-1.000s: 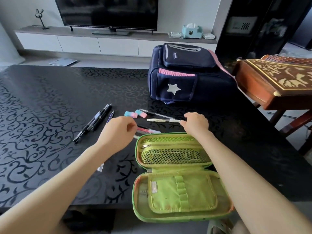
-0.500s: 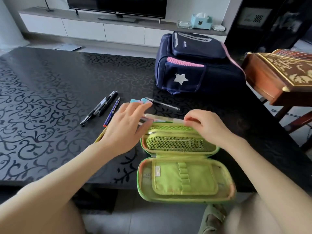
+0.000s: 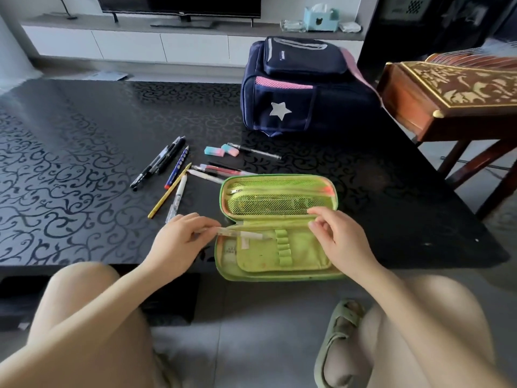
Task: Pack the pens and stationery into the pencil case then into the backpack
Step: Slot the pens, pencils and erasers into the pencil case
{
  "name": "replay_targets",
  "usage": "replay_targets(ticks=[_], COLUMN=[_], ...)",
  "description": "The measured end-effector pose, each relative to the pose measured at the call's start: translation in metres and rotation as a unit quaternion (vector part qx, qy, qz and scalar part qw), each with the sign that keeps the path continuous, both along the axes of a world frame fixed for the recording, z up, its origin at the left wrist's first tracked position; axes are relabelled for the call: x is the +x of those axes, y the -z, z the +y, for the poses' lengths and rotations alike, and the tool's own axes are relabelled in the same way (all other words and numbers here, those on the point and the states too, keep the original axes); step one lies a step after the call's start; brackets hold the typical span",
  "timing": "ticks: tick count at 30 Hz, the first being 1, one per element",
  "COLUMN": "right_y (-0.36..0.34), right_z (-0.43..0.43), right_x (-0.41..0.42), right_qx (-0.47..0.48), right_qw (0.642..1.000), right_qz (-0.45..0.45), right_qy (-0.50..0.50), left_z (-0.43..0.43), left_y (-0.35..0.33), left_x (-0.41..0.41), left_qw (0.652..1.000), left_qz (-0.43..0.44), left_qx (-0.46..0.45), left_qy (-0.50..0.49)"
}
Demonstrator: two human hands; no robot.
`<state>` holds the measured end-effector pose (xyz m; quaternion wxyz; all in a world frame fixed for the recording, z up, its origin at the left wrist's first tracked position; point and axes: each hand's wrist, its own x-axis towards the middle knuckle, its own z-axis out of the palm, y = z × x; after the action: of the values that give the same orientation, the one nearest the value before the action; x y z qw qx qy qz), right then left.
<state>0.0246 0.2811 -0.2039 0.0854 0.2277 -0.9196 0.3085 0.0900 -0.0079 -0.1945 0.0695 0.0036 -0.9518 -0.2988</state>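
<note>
Left hand (image 3: 179, 242) pinching light, stiff, slippery clear plastic pen (image 3: 243, 234) by its tail over open green fabric pencil case (image 3: 279, 264) (right hand (image 3: 335, 236) loose, empty).

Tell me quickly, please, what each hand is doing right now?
Left hand: closed on a white pen over the pencil case.
Right hand: open, holding nothing.

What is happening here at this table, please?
A person is packing stationery. The left hand holds a white pen over the near half of the open green pencil case; the right hand is at the case. Other pens and two erasers lie on the table. The backpack is closed.
</note>
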Motion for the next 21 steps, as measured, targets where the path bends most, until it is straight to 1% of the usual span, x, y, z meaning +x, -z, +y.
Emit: replay_targets(ticks=[5,10,13,17,21], right_y=[0.002,0.003,0.004,0.004,0.004], right_z=[0.0,-0.002,-0.003,-0.003,-0.003], right_x=[0.002,0.002,0.002,0.003,0.002], right_qx=[0.016,0.031,0.043,0.059,0.078], right_qw=[0.999,0.998,0.997,0.995,0.993], right_qz=[0.033,0.055,0.069,0.077,0.083], right_qy=[-0.011,-0.014,-0.014,-0.024,-0.031], left_z=[0.017,0.028,0.038,0.063,0.074], left_y=[0.001,0.002,0.0,0.0,0.004], left_x=[-0.009,-0.018,-0.026,-0.035,-0.041], left_qw=[0.994,0.987,0.987,0.987,0.986], left_qz=[0.082,0.114,0.1,0.075,0.076], left_qx=[-0.074,-0.1,-0.108,-0.096,-0.101], left_qy=[0.01,0.045,0.069,0.105,0.107])
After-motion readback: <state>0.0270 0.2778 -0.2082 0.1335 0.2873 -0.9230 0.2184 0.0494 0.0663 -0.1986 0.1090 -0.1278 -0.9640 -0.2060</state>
